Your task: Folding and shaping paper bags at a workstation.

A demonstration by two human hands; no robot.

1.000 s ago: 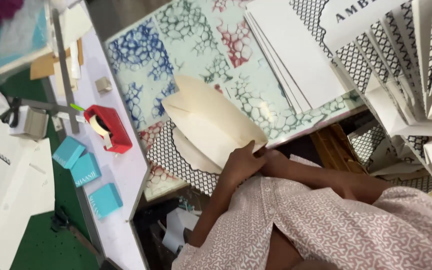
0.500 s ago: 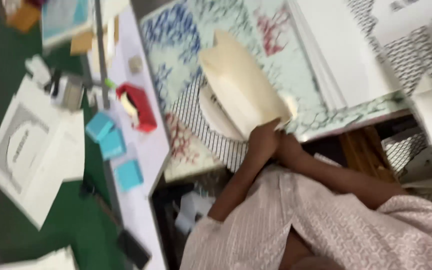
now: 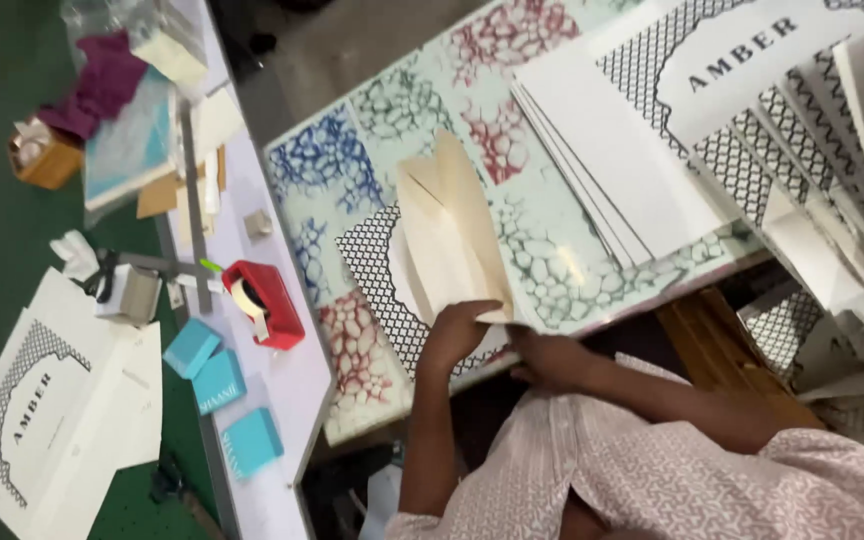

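Since a second ago, the cream card piece (image 3: 449,240) has tipped up from lying flat and broad to standing narrower, its panels fanned, and the view has swung so the red tape dispenser (image 3: 264,303) sits further left.

From the head camera, the card rests on the marbled sheet (image 3: 372,150) covering the tabletop (image 3: 282,400), beside a stack of white sheets (image 3: 617,165). One hand (image 3: 459,333), which I take for the left, pinches the card's lower corner with fingers curled closed on it. The other hand (image 3: 552,358), likely the right, lies just beside at the tabletop's edge; whether it grips anything I cannot tell. Teal boxes (image 3: 220,385) lie near the dispenser.

To fold cleanly, I'd judge the pinching hand should hold the corner firm while the other presses along the crease.
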